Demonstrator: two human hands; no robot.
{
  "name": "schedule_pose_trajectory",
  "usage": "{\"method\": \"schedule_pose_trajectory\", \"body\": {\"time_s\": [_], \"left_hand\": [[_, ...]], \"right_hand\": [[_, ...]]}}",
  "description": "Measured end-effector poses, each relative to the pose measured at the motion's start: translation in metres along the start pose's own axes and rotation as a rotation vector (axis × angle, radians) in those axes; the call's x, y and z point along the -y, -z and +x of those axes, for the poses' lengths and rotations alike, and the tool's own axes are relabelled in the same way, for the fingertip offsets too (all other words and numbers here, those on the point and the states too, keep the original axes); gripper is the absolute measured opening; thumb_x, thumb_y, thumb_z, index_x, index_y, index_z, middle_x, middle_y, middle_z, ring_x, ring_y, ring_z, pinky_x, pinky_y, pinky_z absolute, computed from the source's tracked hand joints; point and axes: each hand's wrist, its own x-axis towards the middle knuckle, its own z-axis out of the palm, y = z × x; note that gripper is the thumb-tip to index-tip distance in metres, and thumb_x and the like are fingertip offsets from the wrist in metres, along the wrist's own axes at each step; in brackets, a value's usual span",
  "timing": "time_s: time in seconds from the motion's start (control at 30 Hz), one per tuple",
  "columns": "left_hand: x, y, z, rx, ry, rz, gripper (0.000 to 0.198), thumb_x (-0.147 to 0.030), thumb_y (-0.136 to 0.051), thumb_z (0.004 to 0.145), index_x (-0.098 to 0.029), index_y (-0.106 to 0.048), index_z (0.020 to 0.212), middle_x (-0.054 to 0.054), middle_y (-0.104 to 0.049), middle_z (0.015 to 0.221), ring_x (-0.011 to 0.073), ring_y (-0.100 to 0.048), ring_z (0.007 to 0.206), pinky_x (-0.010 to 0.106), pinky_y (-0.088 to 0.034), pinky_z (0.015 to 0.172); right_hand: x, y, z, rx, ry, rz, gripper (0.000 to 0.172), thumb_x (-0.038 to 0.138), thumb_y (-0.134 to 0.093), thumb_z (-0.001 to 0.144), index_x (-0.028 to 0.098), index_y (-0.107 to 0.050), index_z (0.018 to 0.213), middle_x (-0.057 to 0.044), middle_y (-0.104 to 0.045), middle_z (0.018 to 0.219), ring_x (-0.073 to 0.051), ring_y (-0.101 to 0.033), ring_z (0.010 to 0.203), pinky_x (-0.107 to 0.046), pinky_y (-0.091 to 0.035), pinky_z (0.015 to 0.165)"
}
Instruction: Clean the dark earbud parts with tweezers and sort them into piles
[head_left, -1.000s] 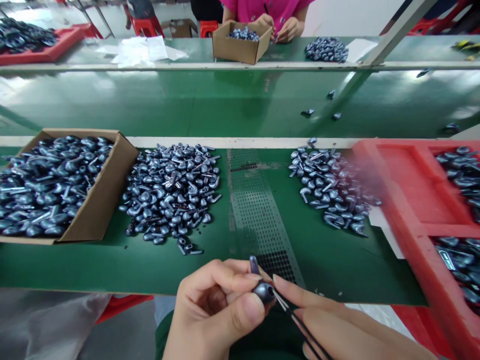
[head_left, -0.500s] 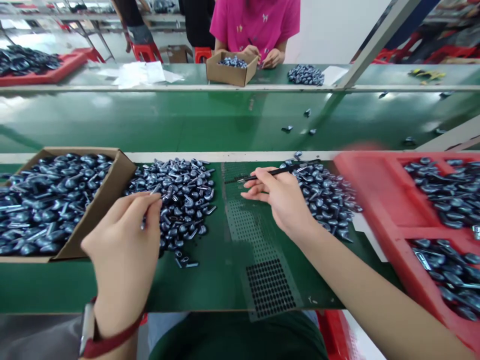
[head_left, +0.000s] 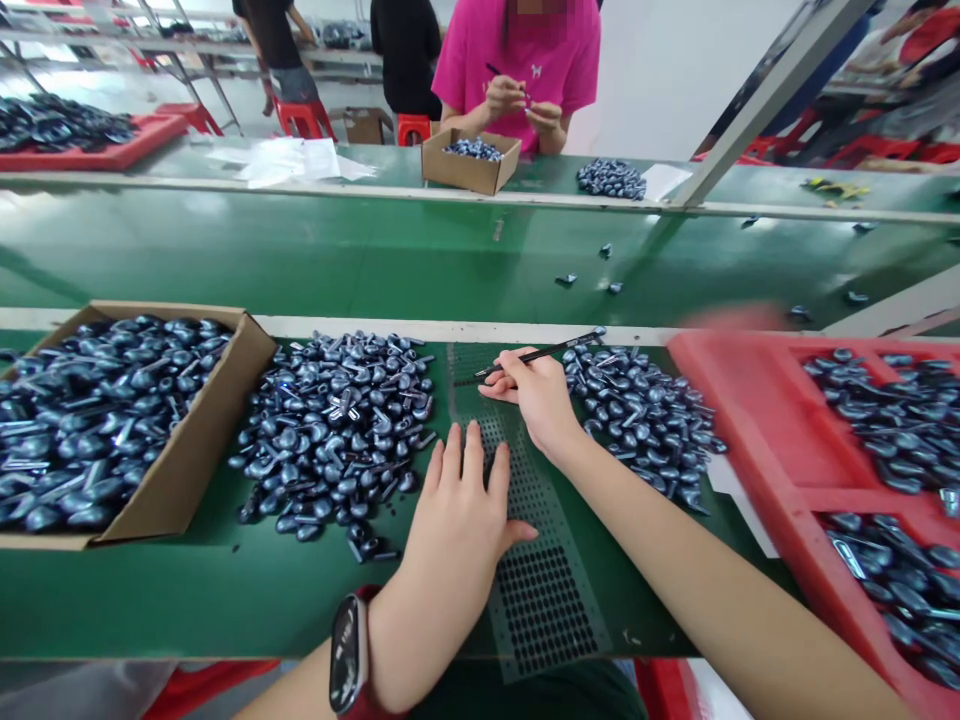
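Observation:
My left hand (head_left: 461, 525) lies flat with fingers spread on a clear film sheet (head_left: 592, 640) on the green table. Rows of small black ovals cover the sheet's near end; its far part shows rows of dots. Just beyond, my right hand (head_left: 536, 395) grips a slim black pen-shaped tool (head_left: 555, 350), its pointed tip to the left above the sheet's far end. Left of the sheet is a heap of shiny dark-blue earbud shells (head_left: 337, 430). Another pile of earbud shells (head_left: 645, 420) lies beside my right wrist.
A cardboard box (head_left: 202, 430) full of shells stands at left. At right is a red tray (head_left: 765, 400) with more shells. Beyond a white ledge, loose shells lie on a green surface (head_left: 300, 250). Across from me a person in pink (head_left: 517, 70) works behind a small box (head_left: 480, 175).
My left hand has moved right and down from beside the shell heap, its pinched fingers opening flat onto the sheet; the shell-like piece is gone from them. My right hand still holds the tool.

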Motion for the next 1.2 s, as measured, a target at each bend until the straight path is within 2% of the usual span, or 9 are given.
{"method": "schedule_pose_trajectory", "body": {"time_s": [0.4,0.53,0.67,0.73,0.83,0.87,0.93,1.07,1.2], "left_hand": [[0.006,-0.01,-0.004,-0.029,-0.058,0.074,0.076,-0.053,-0.066,0.072,-0.005,-0.053,0.13,0.034,-0.046,0.135,0.0482,-0.043,0.124,0.061,-0.041,0.096],[0.005,-0.011,-0.002,0.021,-0.057,0.065,0.078,-0.053,-0.066,0.072,-0.004,-0.051,0.132,0.034,-0.044,0.136,0.0488,-0.042,0.125,0.061,-0.041,0.096],[0.006,0.003,0.002,0.105,-0.042,0.035,0.077,-0.048,-0.073,0.068,-0.007,-0.054,0.13,0.033,-0.045,0.137,0.0486,-0.043,0.125,0.061,-0.041,0.096],[0.009,0.019,0.011,0.117,-0.056,0.036,0.061,-0.038,-0.076,0.068,-0.008,-0.062,0.119,0.029,-0.058,0.125,0.0452,-0.056,0.114,0.057,-0.048,0.09],[0.019,0.044,0.047,0.119,-0.067,0.028,0.017,-0.022,-0.062,0.082,-0.012,-0.068,0.095,0.015,-0.071,0.094,0.0297,-0.068,0.085,0.043,-0.055,0.076],[0.023,0.049,0.066,0.11,-0.063,0.024,0.015,-0.02,-0.056,0.087,-0.014,-0.068,0.092,0.011,-0.071,0.089,0.0254,-0.068,0.08,0.04,-0.054,0.074],[0.03,0.052,0.112,0.078,-0.034,0.018,0.019,-0.025,-0.051,0.091,-0.014,-0.065,0.098,0.009,-0.069,0.095,0.022,-0.066,0.087,0.039,-0.052,0.079],[0.028,0.031,0.21,0.016,0.104,0.024,0.031,-0.033,-0.055,0.09,-0.015,-0.057,0.116,0.009,-0.062,0.113,0.0226,-0.062,0.097,0.045,-0.052,0.083],[0.01,0.004,0.274,-0.032,0.225,0.041,0.033,-0.032,-0.055,0.089,-0.016,-0.056,0.118,0.01,-0.06,0.117,0.0234,-0.061,0.098,0.044,-0.052,0.081]], "right_hand": [[-0.001,0.001,0.0,0.004,0.007,0.039,0.014,0.026,-0.058,0.091,0.013,-0.061,0.091,0.001,-0.064,0.081,-0.011,-0.062,0.063,-0.028,-0.054,0.06],[0.0,0.001,0.0,0.002,0.002,0.115,0.013,0.026,-0.057,0.091,0.013,-0.061,0.094,0.001,-0.064,0.08,-0.01,-0.061,0.061,-0.028,-0.054,0.059],[0.011,0.003,-0.006,0.008,0.01,0.22,0.012,0.024,-0.059,0.09,0.013,-0.061,0.086,0.003,-0.063,0.069,-0.01,-0.061,0.057,-0.029,-0.054,0.061],[0.024,0.008,-0.016,0.005,0.038,0.276,0.011,0.023,-0.061,0.086,0.014,-0.06,0.08,0.004,-0.063,0.06,-0.011,-0.062,0.056,-0.03,-0.055,0.066],[0.047,0.019,-0.041,-0.024,0.123,0.355,0.01,0.024,-0.065,0.081,0.017,-0.06,0.077,0.005,-0.06,0.051,-0.012,-0.063,0.059,-0.03,-0.055,0.072],[0.054,0.024,-0.052,-0.042,0.156,0.376,0.01,0.026,-0.065,0.081,0.018,-0.06,0.077,0.005,-0.06,0.051,-0.012,-0.063,0.06,-0.029,-0.054,0.072],[0.063,0.034,-0.075,-0.081,0.203,0.4,0.01,0.028,-0.065,0.081,0.019,-0.062,0.08,0.004,-0.063,0.055,-0.011,-0.062,0.058,-0.027,-0.054,0.071],[0.056,0.054,-0.116,-0.155,0.134,0.442,0.013,0.033,-0.067,0.081,0.021,-0.065,0.082,0.002,-0.068,0.062,-0.009,-0.059,0.055,-0.024,-0.053,0.064],[0.037,0.078,-0.135,-0.25,0.062,0.469,0.019,0.039,-0.071,0.077,0.021,-0.067,0.081,0.0,-0.069,0.061,-0.008,-0.056,0.049,-0.021,-0.052,0.057]]}}
